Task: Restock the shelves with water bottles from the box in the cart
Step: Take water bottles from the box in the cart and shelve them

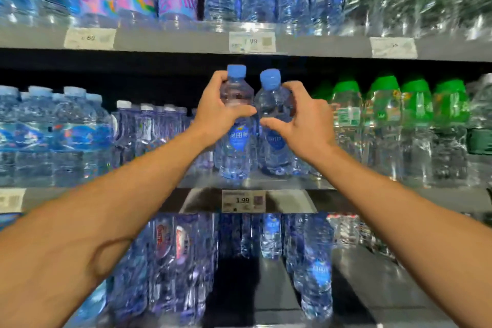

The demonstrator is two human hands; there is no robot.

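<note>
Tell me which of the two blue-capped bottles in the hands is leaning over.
The one in the right hand: right bottle tips its cap toward the left bottle, which the left hand holds upright.

Two blue-capped clear water bottles (235, 125) (274, 125), upright, side by side, middle shelf (266, 181) front
</note>
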